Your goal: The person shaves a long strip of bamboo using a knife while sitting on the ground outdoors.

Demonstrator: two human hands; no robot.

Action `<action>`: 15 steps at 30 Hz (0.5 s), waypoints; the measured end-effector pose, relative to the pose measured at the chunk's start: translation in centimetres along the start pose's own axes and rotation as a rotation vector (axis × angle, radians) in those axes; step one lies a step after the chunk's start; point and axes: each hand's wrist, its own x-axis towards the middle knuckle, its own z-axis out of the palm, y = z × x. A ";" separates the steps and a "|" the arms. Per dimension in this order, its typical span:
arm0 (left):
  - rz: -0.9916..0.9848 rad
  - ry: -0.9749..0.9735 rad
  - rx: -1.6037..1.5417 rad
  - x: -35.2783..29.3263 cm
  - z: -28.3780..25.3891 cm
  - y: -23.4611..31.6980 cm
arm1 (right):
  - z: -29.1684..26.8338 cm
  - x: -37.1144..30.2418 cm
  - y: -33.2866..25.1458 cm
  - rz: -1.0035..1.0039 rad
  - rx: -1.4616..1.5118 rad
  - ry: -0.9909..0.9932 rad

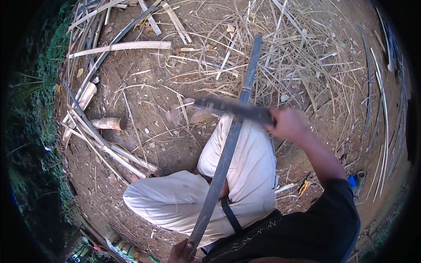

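Observation:
A long, dark grey-green bamboo strip [222,168] lies slantwise over my legs, its far end on the ground among shavings. Its near end is in my left hand [180,253], fingers closed around it at the lower edge of the view. My right hand [290,125] grips the handle of a broad, dark machete [219,106]. The blade points left, smeared by motion, and crosses the strip near my knee. Whether its edge touches the strip I cannot tell.
A heap of thin bamboo shavings [289,65] covers the ground ahead. Split bamboo lengths [125,46] and a short log piece [109,123] lie to the left. Long thin strips [381,101] lie at the right. Green plants [57,57] border the far left.

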 end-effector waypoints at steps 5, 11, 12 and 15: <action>-0.015 -0.058 0.040 1.2 -0.6 -0.7 | 0.8 -1.3 1.4 0.031 -0.055 0.056; 0.130 0.022 0.234 1.6 0.2 -1.2 | -0.5 7.0 12.0 0.484 0.052 0.221; 0.152 0.038 0.257 1.9 -0.2 -1.4 | -0.2 7.3 13.5 0.501 0.046 0.253; 0.259 0.064 0.228 1.0 0.9 -1.2 | 0.9 5.2 12.6 0.534 0.121 0.307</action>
